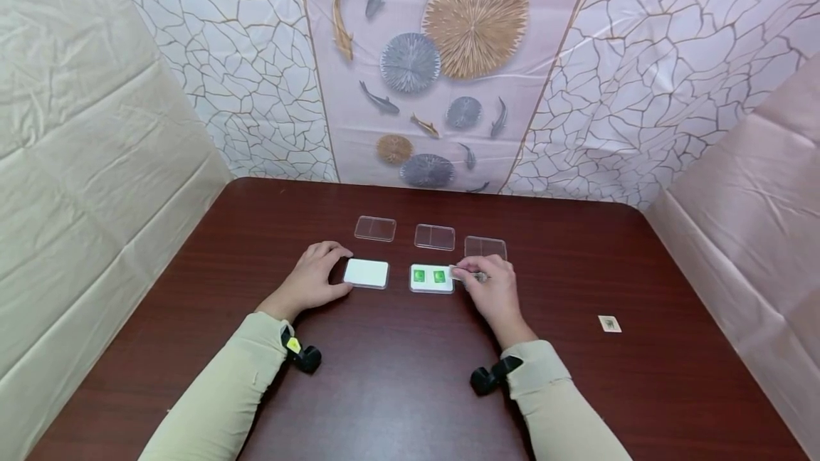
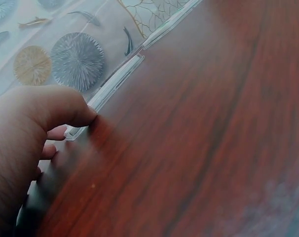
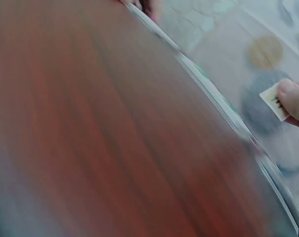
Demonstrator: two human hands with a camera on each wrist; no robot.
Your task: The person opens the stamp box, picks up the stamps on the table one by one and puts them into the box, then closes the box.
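Note:
My left hand point(image 1: 310, 279) holds the left end of a clear plastic case point(image 1: 366, 273) with a white insert, thumb at its near corner and forefinger at its far one. In the left wrist view the thumb point(image 2: 73, 109) meets the case's edge. My right hand point(image 1: 496, 294) pinches a small stamp point(image 3: 273, 101) with toothed edges between thumb and fingertips, just past the right end of a second case point(image 1: 432, 288). Two green stamps point(image 1: 429, 276) lie on that case's white insert. Under the right hand, another case is mostly hidden.
Three clear plastic lids stand in a row behind the cases: left lid point(image 1: 375, 228), middle lid point(image 1: 435, 237) and right lid point(image 1: 485, 246), the last partly behind the right hand. Another stamp point(image 1: 610, 324) lies farther right on the brown table point(image 1: 384, 390). Patterned cloth hangs behind.

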